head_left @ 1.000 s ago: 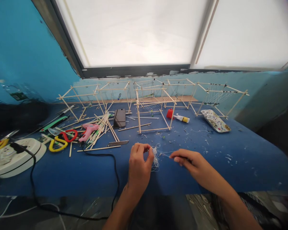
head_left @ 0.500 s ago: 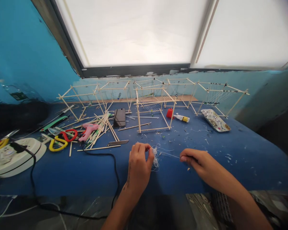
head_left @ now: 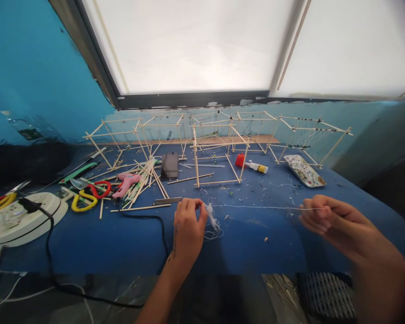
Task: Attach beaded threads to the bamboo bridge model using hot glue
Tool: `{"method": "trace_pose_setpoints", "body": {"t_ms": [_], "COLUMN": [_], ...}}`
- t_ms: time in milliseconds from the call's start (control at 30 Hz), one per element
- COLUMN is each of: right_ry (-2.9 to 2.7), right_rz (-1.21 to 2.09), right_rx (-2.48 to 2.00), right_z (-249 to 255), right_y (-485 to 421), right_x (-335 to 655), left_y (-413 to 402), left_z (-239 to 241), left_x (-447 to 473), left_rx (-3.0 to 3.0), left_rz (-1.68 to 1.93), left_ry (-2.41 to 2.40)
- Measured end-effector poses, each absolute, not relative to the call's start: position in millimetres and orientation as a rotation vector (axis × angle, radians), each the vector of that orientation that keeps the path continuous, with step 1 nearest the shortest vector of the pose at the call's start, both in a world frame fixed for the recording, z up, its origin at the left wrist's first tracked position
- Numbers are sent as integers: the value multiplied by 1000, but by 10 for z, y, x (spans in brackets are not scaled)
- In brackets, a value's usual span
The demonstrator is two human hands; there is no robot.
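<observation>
My left hand pinches a tangled bundle of white thread just above the blue table. Loose loops of the bundle hang down beside the fingertips. A single white strand runs taut from the bundle to the right. Its other end is gripped by my right hand, closed and slightly blurred, above the table's right part. Behind the hands stands a cube-like frame of thin wooden sticks, with threads strung inside it.
Several more stick frames line the wall. At left lie a pink glue gun, loose sticks, pliers, a blade and a power strip. Toward the right are a glue bottle and a patterned tray.
My right hand has moved far to the right, drawing the strand out longer and straight. My left hand has shifted slightly left with the thread bundle.
</observation>
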State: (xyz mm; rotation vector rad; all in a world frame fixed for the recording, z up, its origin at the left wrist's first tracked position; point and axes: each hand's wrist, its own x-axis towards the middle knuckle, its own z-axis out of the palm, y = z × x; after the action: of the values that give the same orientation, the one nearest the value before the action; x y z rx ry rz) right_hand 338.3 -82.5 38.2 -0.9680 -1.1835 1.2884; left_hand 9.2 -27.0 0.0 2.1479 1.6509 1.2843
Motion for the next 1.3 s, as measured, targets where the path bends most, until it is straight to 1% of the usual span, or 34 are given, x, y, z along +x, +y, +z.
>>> {"method": "trace_pose_setpoints", "body": {"t_ms": [133, 267, 433, 567, 700, 833, 933, 1067, 1167, 1233, 1267, 1300], "right_ry": [-1007, -1040, -1277, -1528, -1744, -1943, -2019, -2063, -2154, -2203, -2219, -2237], "right_rz": [1125, 926, 959, 914, 792, 649, 611, 588, 547, 551, 556, 559], "right_rx": [-1082, -1273, -1499, -1506, -1497, -1485, -1392, -1315, -1307, -1264, -1227, -1185], "right_z": [485, 577, 697, 840, 1029, 1278, 1485, 1772, 1965, 2062, 2099, 2129], "right_y": [-830, -732, -515, -335, -188, -100, -78, -99, -129, -137, -136, -132], "right_x": [3627, 3772, 3764, 3726, 3696, 3625, 3537, 3322, 3067, 2875, 2783, 2696], "left_y": [-214, -137, 13, 115, 140, 219, 367, 454, 266, 72, -17, -89], "left_z": [-5, 38, 243, 374, 402, 460, 577, 830, 1054, 1179, 1228, 1267], "left_x": [6, -93, -301, -463, -544, -697, -921, -1046, -741, -383, -194, -17], "left_rx": [2168, 2175, 2127, 2112, 2126, 2059, 2028, 2202, 2293, 2223, 2147, 2071], "left_rz": [1319, 1321, 1282, 1352, 1333, 1328, 1355, 1316, 1515, 1612, 1576, 1465], "left_ry": [1710, 1777, 1944, 1991, 1997, 2109, 2202, 2176, 2057, 1723, 1534, 1334]}}
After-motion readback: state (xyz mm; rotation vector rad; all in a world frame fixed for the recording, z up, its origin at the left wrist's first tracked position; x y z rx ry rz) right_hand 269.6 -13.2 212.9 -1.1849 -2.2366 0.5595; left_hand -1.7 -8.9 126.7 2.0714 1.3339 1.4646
